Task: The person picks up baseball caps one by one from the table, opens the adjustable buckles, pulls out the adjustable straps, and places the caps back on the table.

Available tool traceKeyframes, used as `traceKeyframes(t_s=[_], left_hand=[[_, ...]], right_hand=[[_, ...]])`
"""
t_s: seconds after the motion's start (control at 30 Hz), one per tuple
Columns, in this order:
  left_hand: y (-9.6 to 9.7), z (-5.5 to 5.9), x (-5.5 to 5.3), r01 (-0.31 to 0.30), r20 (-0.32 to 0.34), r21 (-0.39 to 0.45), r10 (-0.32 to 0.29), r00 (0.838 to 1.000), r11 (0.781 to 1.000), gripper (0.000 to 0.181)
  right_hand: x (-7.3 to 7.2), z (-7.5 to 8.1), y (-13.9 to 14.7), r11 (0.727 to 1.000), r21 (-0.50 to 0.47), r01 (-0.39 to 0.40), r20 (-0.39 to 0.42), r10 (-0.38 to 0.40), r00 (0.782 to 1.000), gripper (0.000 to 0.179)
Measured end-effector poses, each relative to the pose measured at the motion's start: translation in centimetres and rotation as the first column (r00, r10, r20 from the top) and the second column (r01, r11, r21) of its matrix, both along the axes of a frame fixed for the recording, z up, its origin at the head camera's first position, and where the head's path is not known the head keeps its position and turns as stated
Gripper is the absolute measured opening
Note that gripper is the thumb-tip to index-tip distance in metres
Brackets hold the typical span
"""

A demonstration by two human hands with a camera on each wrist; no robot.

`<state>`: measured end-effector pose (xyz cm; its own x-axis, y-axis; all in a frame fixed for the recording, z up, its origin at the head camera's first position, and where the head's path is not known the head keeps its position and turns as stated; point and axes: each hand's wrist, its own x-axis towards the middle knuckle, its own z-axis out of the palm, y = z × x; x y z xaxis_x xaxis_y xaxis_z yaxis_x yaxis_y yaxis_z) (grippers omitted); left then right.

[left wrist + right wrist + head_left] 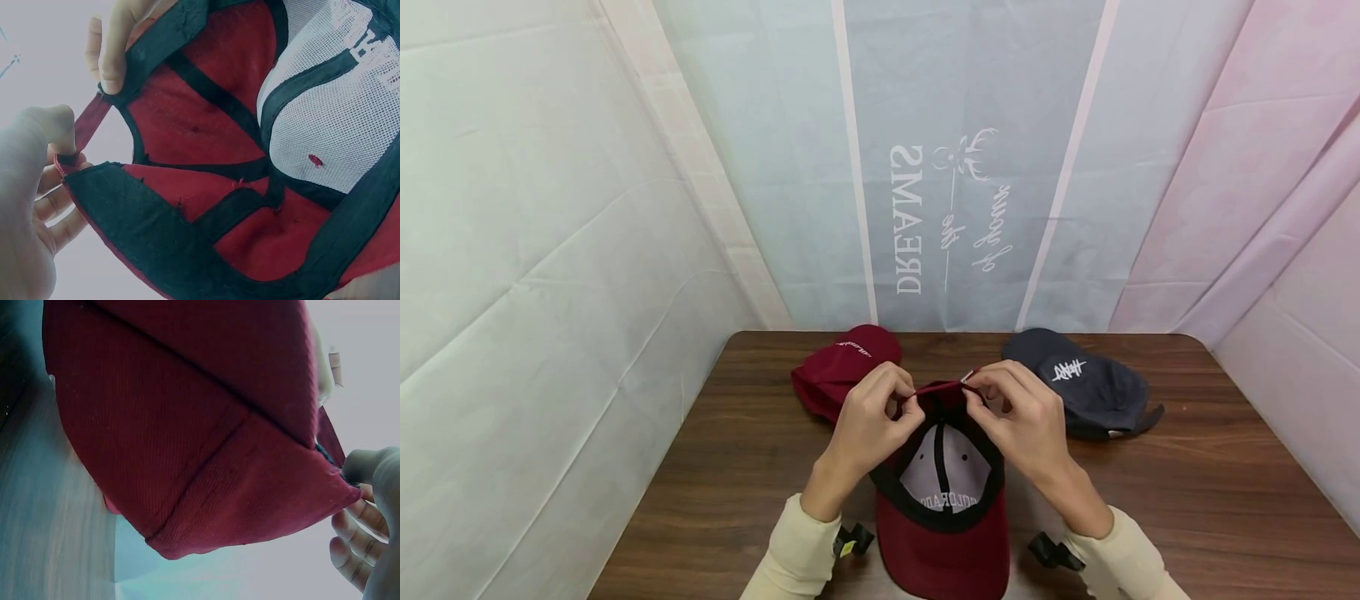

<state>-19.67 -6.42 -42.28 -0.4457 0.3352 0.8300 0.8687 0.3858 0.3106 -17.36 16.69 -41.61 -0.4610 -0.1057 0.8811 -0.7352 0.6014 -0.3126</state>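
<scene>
A dark red baseball cap (pixel 943 554) is held with its inside facing up and its brim toward me in the head view. My left hand (pixel 874 417) pinches the left end of the cap's back strap between thumb and fingers. On the opposite side, my right hand (pixel 1026 417) pinches the strap's other end. The left wrist view shows the narrow red strap (pixel 90 122) spanning the gap at the back, and the black sweatband and white mesh lining (pixel 325 125) inside. In the right wrist view the cap's outer panel (pixel 187 425) fills most of the picture.
Behind my left hand a second red cap (pixel 850 367) lies on the wooden table (pixel 722 467). A dark navy cap (pixel 1082 383) with white lettering sits behind my right hand, its strap sticking out rightward. A printed cloth curtain (pixel 947 83) hangs beyond the table's back edge.
</scene>
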Motion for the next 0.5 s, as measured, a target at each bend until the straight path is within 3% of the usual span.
traceKeyframes(t_s=[0.5], left_hand=[[-0.30,0.03,-0.06,-0.006,0.018,0.016,0.005,1.000,1.000,0.017]], right_hand=[[-0.22,-0.07,0.64,1.000,0.001,0.021,-0.012,-0.021,1.000,0.017]])
